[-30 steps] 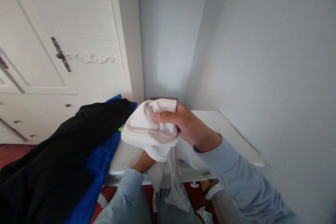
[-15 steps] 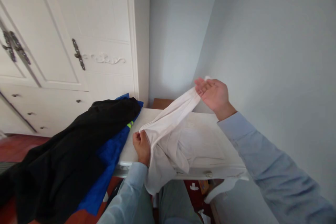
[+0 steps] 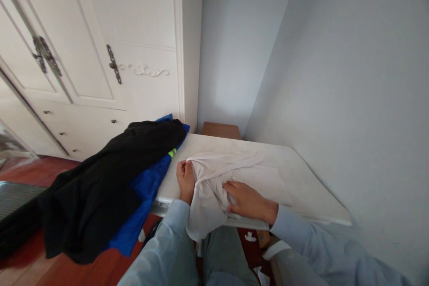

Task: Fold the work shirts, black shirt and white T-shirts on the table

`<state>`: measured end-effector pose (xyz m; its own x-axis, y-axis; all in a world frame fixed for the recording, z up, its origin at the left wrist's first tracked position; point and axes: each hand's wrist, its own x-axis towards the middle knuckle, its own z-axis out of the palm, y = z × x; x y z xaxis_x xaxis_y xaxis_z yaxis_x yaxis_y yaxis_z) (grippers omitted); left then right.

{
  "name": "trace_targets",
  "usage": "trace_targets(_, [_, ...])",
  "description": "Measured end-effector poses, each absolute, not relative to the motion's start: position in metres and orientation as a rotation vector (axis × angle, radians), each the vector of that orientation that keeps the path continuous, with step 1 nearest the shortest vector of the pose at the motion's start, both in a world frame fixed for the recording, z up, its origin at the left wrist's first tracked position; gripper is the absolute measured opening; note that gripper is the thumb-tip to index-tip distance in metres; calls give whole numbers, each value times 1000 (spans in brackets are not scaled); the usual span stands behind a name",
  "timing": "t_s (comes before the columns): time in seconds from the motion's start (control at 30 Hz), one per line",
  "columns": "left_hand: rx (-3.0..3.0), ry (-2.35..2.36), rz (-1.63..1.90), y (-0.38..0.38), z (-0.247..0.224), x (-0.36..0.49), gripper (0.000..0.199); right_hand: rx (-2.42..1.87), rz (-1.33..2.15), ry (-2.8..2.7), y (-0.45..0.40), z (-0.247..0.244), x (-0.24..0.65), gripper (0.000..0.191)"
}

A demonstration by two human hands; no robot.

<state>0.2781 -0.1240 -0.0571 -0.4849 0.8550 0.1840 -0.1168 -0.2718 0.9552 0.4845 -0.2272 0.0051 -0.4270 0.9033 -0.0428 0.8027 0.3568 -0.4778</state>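
Observation:
A pale, off-white garment (image 3: 211, 196) lies rumpled on the white tabletop (image 3: 268, 147), part of it hanging over the front edge. At its left end, my left hand (image 3: 186, 181) is closed on a corner of the cloth. My right hand (image 3: 248, 201) rests on the garment's folds near the table's front edge, palm down; its thumb and index finger are apart, and the other fingers are partly hidden. The garment's far part lies flat across the table.
Black clothing (image 3: 110, 174) lies over a blue garment (image 3: 144, 192) with a yellow-green stripe, left of the table. Behind stand a white wardrobe (image 3: 147, 22) and a brown wooden piece (image 3: 221, 130). A grey wall (image 3: 351, 76) borders the right side.
My right hand has come down from above the table onto the garment, letting go of the raised part, which now lies on the table. My left hand still grips its corner. The view has shifted slightly.

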Motion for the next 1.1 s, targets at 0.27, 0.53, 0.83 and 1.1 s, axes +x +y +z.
trace_targets(0.27, [937, 1347, 1866, -122, -58, 279, 33, -1327, 709, -1467, -224, 63, 532, 19])
trace_targets(0.53, [1107, 1343, 1803, -125, -60, 281, 33, -1142, 1002, -525, -230, 82, 573, 35])
trace_targets(0.83, [1074, 1273, 1743, -121, -63, 282, 39, -1309, 1065, -476, -193, -18, 619, 19])
trace_targets(1.1, [1389, 1127, 1478, -126, -64, 274, 50, -1268, 920, -743, -208, -46, 618, 37])
